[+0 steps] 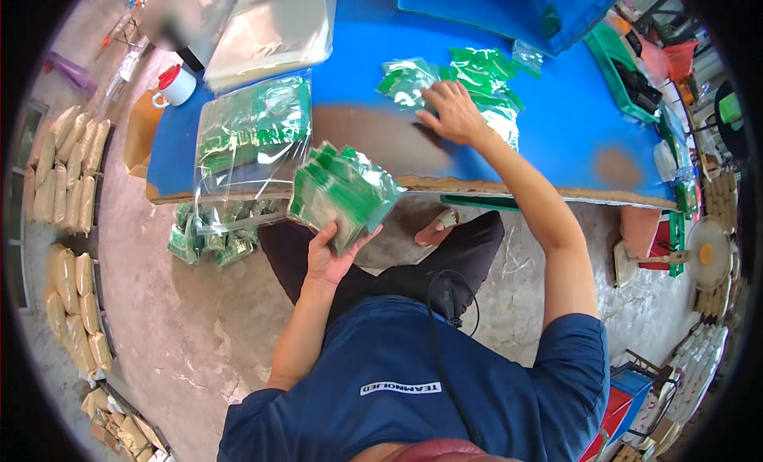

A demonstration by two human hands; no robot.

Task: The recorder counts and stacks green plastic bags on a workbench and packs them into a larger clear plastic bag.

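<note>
My left hand (327, 259) grips a fanned stack of small green-and-clear plastic packets (343, 188), held just off the table's near edge above my lap. Farther off, my right hand (456, 114) has its fingers apart at the edge of some loose packets (408, 79); whether the fingertips press on them I cannot tell. Just beyond it lie more green packets (481, 65), loosely piled. Left of the held stack, a large clear plastic bag (253, 128) filled with rows of similar packets lies on the table, its end hanging over the edge.
The blue table (358, 33) has a worn brown front. On it stand a pile of flat clear bags (274, 25), a white mug (176, 88) with a red top, a blue crate (509, 13) and a green tray (620, 73). More bagged packets (230, 243) hang below the edge. A fan (706, 254) stands right.
</note>
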